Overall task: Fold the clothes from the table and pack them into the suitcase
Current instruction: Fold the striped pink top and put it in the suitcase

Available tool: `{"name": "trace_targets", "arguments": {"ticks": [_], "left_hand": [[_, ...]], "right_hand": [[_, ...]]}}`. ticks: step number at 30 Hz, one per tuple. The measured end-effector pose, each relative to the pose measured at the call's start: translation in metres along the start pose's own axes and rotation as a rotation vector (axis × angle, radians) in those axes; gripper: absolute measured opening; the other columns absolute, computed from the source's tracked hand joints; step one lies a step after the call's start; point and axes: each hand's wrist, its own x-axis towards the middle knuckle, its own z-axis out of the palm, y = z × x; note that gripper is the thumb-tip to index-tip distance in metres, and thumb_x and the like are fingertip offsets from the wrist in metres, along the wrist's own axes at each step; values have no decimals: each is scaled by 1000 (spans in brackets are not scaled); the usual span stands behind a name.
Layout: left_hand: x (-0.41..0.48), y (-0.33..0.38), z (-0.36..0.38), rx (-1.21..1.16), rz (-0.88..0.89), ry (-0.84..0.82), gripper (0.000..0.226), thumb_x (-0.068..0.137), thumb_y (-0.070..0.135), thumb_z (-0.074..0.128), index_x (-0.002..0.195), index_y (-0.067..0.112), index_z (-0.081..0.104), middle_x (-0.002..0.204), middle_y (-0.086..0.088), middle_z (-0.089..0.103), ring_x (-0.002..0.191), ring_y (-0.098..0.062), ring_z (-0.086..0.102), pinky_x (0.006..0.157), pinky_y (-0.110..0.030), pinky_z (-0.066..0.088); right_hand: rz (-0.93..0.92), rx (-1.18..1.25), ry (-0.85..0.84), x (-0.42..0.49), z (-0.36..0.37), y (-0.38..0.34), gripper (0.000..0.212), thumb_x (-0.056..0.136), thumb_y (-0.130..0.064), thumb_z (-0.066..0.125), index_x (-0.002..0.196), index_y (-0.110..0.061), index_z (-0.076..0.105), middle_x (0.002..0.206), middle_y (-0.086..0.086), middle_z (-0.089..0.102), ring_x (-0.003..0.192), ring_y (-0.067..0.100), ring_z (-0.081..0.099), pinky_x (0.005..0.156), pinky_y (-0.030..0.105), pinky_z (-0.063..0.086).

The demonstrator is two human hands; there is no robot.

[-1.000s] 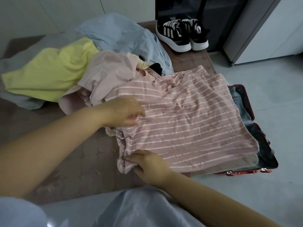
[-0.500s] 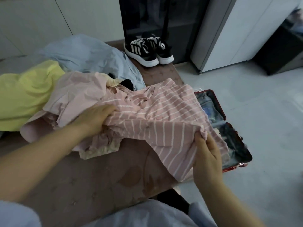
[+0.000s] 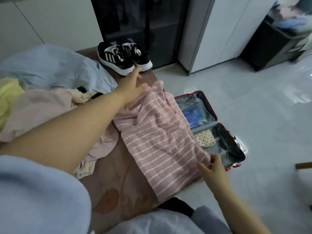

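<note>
Along the right edge of the table [image 3: 118,183], the striped shirt [image 3: 160,141] lies spread but rumpled, its right side hanging past the edge above the open suitcase [image 3: 214,114] on the floor.

Hands: your left hand [image 3: 133,85] rests on the far end of the shirt with fingers stretched straight, gripping nothing. Your right hand [image 3: 214,168] pinches the near hem, fingers curled on the cloth.

Hazards, as judged:
- Overhang. With so much cloth off the table, a pull from the right hand could slide the shirt down unfolded into the suitcase. Cause: only a flat left hand anchors it.
- Creases. Ridges run across the middle; folding over them would likely set them in.
- Snagging. The pale pink garment [image 3: 42,112] sits partly under the shirt's left side and may drag along with it.
- Shoes [image 3: 121,58]. Your left fingertips are just beside them; a further reach could nudge them off the table end.

Count:
- Striped shirt: one.
- Suitcase: one, open, both halves showing.
- Shoes: two, a pair.
- Unfolded pile: one blue garment [image 3: 50,68], one yellow garment [image 3: 8,92], one pale pink, one cream piece [image 3: 81,97]; a scrap of black cloth shows between them, kind not determinable.
- Inside the suitcase: one blue packet [image 3: 194,115], one dotted item [image 3: 205,140], one dark garment [image 3: 226,142].
</note>
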Motion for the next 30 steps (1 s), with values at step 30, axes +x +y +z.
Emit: {"name": "trace_targets", "arguments": {"ticks": [30], "left_hand": [[32, -86, -34, 230, -318, 198, 27, 96, 25, 48, 107, 2, 57, 114, -20, 59, 104, -36, 52, 86, -37, 39]], "right_hand": [[-141, -157, 195, 24, -33, 15, 21, 89, -10, 60, 103, -20, 50, 100, 3, 57, 75, 23, 60, 68, 36, 47]]}}
